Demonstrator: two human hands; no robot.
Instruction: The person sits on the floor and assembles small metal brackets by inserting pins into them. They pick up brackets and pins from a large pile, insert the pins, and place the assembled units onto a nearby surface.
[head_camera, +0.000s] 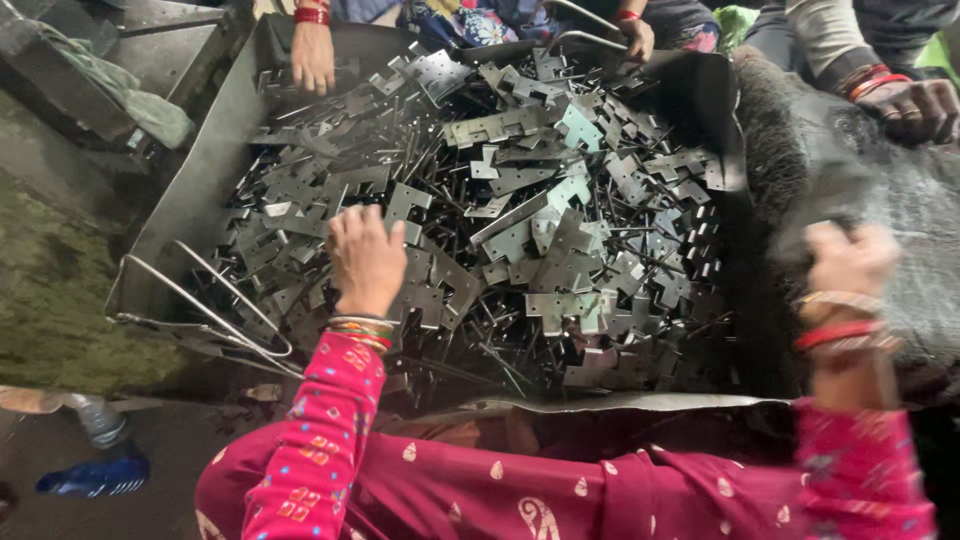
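Now, step: left hand (365, 262) reaches into the metal plates (520, 240), fingers curled on one.
Right hand (848, 262): blurred, grip cannot be told.
Next: needs lifting one plate free of the tangle.

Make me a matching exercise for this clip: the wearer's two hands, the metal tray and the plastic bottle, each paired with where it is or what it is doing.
1. left hand
2. right hand
3. metal tray
4. plastic bottle

A. lying on the floor at lower left
B. blurred, raised beside the dark cloth
C. resting on the pile of metal brackets
D. holding the heap of flat parts

Pairs: 1-C, 2-B, 3-D, 4-A
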